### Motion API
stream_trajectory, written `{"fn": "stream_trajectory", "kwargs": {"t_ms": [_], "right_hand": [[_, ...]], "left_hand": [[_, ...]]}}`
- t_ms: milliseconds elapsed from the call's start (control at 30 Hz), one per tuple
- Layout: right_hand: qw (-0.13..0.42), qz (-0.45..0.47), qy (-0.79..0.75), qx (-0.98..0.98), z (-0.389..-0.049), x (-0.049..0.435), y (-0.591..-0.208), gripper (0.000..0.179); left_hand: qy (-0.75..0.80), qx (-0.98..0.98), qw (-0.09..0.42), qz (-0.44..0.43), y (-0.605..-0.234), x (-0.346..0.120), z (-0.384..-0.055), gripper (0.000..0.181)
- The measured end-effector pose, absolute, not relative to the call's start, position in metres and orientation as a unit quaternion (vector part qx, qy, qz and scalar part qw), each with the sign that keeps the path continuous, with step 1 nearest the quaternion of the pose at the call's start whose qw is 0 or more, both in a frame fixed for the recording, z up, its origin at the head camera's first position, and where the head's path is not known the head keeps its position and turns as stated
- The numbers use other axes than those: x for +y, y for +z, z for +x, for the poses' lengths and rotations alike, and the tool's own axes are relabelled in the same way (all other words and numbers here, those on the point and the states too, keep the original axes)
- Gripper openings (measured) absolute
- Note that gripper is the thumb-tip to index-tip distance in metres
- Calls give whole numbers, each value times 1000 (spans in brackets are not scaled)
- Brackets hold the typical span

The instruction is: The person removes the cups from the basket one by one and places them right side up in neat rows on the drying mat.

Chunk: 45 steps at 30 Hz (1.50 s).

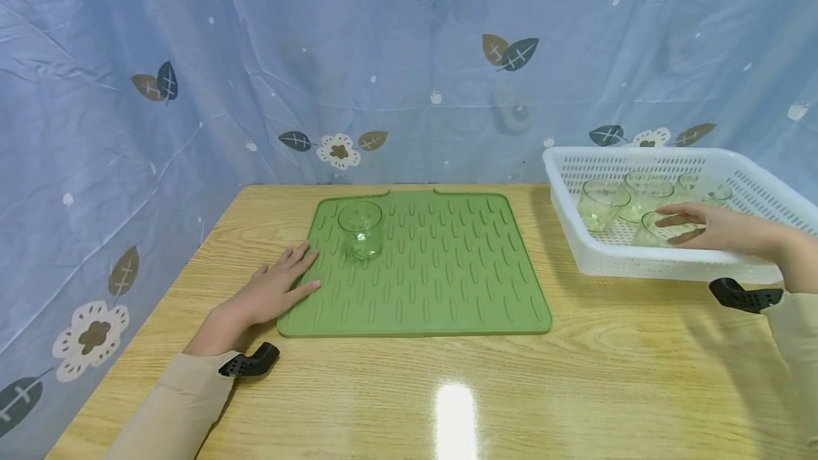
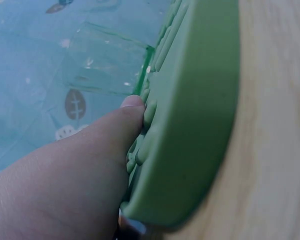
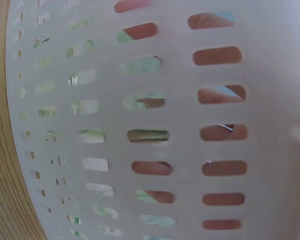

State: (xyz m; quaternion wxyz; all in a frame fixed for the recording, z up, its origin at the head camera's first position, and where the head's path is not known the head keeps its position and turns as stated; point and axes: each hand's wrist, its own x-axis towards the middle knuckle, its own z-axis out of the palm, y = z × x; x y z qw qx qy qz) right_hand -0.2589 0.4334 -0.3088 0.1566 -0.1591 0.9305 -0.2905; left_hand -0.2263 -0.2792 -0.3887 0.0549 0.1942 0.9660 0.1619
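Note:
On the left edge of a green ribbed mat (image 1: 434, 268) rests my left hand (image 1: 281, 286), fingers spread and straight. The left wrist view shows its thumb (image 2: 132, 107) lying on the mat's surface. Just beyond the fingers a clear, greenish drinking glass (image 1: 361, 229) stands upright on the mat. My right hand (image 1: 718, 227) reaches over the near wall of a white basket (image 1: 677, 261), its thumb and fingers gripping a glass (image 1: 648, 231) inside. Through the basket's slots, the right wrist view gives glimpses of fingers and glass; the wall hides most of the grip.
Several more greenish glasses, among them one at the left (image 1: 603, 204), stand in the basket behind the right hand. Mat and basket sit on a wooden table (image 1: 383, 389). A blue patterned curtain (image 1: 409, 69) hangs along the back and left side.

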Motion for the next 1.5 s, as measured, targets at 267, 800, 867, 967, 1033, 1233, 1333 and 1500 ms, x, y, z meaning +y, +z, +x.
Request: {"fn": "stream_trajectory", "kwargs": {"t_ms": [267,800,867,967,1033,1233,1333,1500], "right_hand": [[153,-157,-286,933,-258,433,-310,70],[76,-180,-323,926,-255,439,-309,61],[74,-180,-324,926,-255,438,-308,63],[70,-177,-319,929,-254,437,-306,67],[65,-174,-315,931,-254,435,-304,70],[55,-162,-309,936,-253,434,-299,74],[52,-154,-319,933,-252,434,-299,75],[32,-153,-363,918,-251,435,-301,66]], "left_hand": [[163,966,57,194,-389,-279,-226,77],[163,966,60,190,-389,-281,-227,78],[162,966,58,192,-390,-281,-228,78],[161,966,58,193,-390,-281,-228,78],[162,966,60,191,-390,-281,-228,78],[163,967,63,187,-390,-281,-227,79],[165,966,60,189,-390,-282,-227,79],[168,965,61,191,-389,-281,-227,78]]}}
